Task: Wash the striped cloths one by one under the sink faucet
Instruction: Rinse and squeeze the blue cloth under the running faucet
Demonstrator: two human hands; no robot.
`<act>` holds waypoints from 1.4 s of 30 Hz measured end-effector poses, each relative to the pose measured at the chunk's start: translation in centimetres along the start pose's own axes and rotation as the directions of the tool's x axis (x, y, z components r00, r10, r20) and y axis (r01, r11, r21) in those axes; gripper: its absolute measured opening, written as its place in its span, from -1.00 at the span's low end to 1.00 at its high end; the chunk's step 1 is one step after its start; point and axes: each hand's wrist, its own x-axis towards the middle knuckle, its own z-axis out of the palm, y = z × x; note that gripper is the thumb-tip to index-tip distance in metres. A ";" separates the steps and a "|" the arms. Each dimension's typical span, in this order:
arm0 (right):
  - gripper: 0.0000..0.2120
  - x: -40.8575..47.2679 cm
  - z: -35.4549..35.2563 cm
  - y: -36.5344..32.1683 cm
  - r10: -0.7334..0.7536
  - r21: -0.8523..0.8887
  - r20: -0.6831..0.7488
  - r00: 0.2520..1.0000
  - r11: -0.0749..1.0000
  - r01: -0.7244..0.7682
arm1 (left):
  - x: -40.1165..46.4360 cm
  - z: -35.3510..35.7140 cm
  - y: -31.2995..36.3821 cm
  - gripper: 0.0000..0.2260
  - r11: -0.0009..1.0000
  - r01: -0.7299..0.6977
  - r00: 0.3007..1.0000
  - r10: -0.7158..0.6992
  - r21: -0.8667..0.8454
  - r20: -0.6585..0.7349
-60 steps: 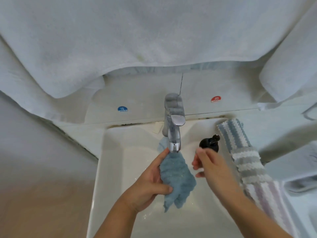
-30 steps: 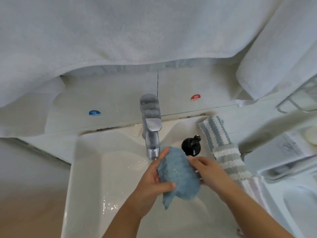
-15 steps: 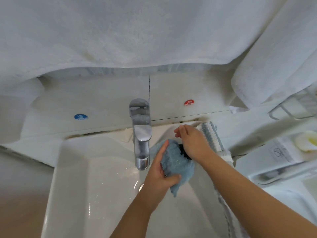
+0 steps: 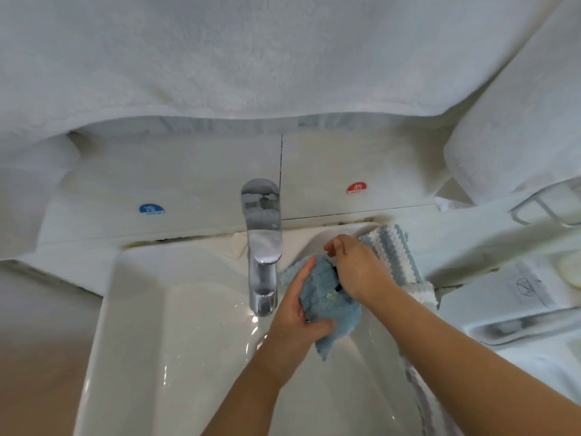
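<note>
White sink (image 4: pixel 132 309), crumpled blue cloth (image 4: pixel 330 306) in left hand (image 4: pixel 298 319).

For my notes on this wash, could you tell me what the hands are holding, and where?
The left hand grips the bunched blue cloth around its middle. The right hand presses down on a mostly hidden black object; its grip cannot be told.

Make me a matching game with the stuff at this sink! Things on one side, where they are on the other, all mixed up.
Things:
1. blue cloth
2. striped cloth
3. faucet
4. red sticker

Places:
A. on the wall, right of the faucet
B. draped over the sink's right edge
C. held in the left hand
D. standing at the back of the sink

Pairs: 1-C, 2-B, 3-D, 4-A
</note>
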 end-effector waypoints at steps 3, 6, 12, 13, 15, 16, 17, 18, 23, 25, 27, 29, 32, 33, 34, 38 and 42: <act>-0.66 0.0 0.1 0.1 -0.015 -0.033 0.000 1.000 0.999 0.015 | -0.1 -0.2 -0.1 -0.26 1.000 0.008 1.000 -0.008 -0.007 -0.005; -0.65 -0.1 -0.2 -0.2 -0.034 -0.095 -0.012 0.999 0.995 0.033 | -0.1 -0.2 -0.1 -0.23 1.000 0.006 1.000 -0.005 0.017 -0.018; -0.65 -0.7 -0.8 -0.2 -0.098 -0.008 -0.094 0.991 0.995 0.098 | -0.9 0.4 0.4 -0.22 1.000 -0.008 1.000 0.008 0.017 -0.001; -0.67 -1.1 -1.0 -0.3 -0.113 0.080 -0.155 0.981 0.989 0.127 | -1.2 0.5 0.5 -0.22 1.000 -0.008 1.000 0.008 0.013 -0.002; -0.69 -2.1 -1.5 -0.6 -0.128 0.220 -0.289 0.949 0.956 0.196 | -1.7 0.6 0.5 -0.21 1.000 -0.004 1.000 0.004 0.014 -0.001; -0.72 -2.9 -1.8 -0.7 -0.110 0.290 -0.357 0.927 0.931 0.222 | -1.9 0.5 0.5 -0.20 1.000 -0.003 1.000 0.003 0.017 0.000; -0.76 -4.0 -1.8 -0.5 -0.060 0.374 -0.418 0.907 0.898 0.231 | -2.2 0.4 0.4 -0.20 1.000 -0.002 1.000 0.002 0.023 -0.002; -0.80 -5.3 -1.6 -0.2 0.021 0.463 -0.462 0.887 0.858 0.221 | -2.6 0.3 0.4 -0.19 1.000 0.002 1.000 -0.002 0.029 -0.009; -0.68 -12.3 3.4 2.6 0.422 0.875 0.118 0.899 0.384 -0.295 | -4.4 0.0 0.6 -0.20 1.000 0.003 0.999 -0.004 -0.027 -0.051; -0.44 -13.9 4.5 2.0 0.169 0.861 0.484 0.858 0.084 -0.502 | -5.2 0.1 0.7 -0.20 0.999 -0.002 0.997 -0.001 -0.043 -0.077; -0.37 -14.6 4.6 1.0 -0.063 0.833 0.543 0.838 -0.085 -0.546 | -6.1 0.2 0.8 -0.21 0.999 -0.015 0.995 0.011 -0.040 -0.099; -0.45 -14.4 4.3 0.1 -0.051 0.861 0.493 0.869 -0.120 -0.495 | -7.1 0.0 1.0 -0.24 0.999 -0.019 0.992 0.014 -0.035 -0.123; -0.51 -13.7 4.4 -0.4 0.017 0.897 0.439 0.898 -0.062 -0.437 | -8.7 -0.6 1.0 -0.36 0.999 0.025 0.987 -0.029 -0.032 -0.156; -0.50 -13.5 4.6 -0.5 0.033 0.902 0.432 0.901 -0.014 -0.432 | -9.2 -1.0 1.2 -0.42 0.998 0.055 0.983 -0.058 -0.020 -0.176; -0.51 -13.3 4.7 -0.8 0.053 0.903 0.427 0.903 0.033 -0.429 | -9.6 -1.3 1.4 -0.50 0.996 0.092 0.975 -0.090 0.001 -0.201; -0.62 -12.5 5.0 -1.4 0.160 0.881 0.415 0.896 0.175 -0.440 | -10.4 -3.4 2.5 -0.78 0.944 0.264 0.890 -0.160 0.197 -0.427; -0.64 -12.1 4.4 -2.5 0.067 0.809 0.433 0.899 0.410 -0.420 | -9.2 -6.5 2.7 -0.70 0.812 0.249 0.819 0.114 0.528 -0.562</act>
